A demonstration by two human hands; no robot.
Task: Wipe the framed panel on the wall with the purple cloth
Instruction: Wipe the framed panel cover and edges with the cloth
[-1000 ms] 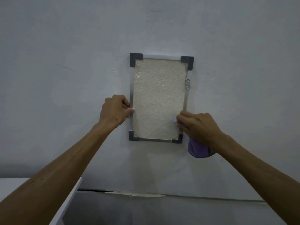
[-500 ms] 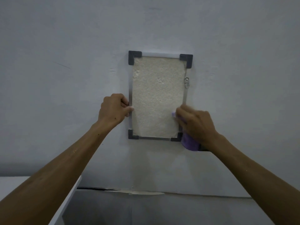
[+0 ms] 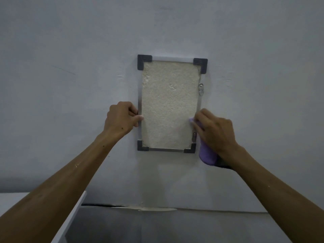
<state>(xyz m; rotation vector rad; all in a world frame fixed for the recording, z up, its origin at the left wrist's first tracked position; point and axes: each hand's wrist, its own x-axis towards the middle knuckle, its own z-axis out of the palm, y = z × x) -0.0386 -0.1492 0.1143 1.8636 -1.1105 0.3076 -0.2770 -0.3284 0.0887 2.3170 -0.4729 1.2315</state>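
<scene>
A framed panel (image 3: 169,104) hangs on the pale wall: a rough cream surface in a thin metal frame with dark corner pieces. My left hand (image 3: 121,119) grips the frame's left edge at mid height, thumb on the panel face. My right hand (image 3: 214,132) presses the purple cloth (image 3: 206,155) against the frame's right edge, low down. Most of the cloth hangs below my palm, and a small tip shows at my fingertips.
A small metal bracket (image 3: 201,89) sits on the frame's right side. A white ledge (image 3: 77,206) juts in at the lower left. A dark floor strip (image 3: 175,225) meets the wall below, with chipped paint at the seam (image 3: 154,208).
My right hand has slid the cloth upward along the panel's right edge, from the lower right corner. My left hand has kept its grip on the left edge.
</scene>
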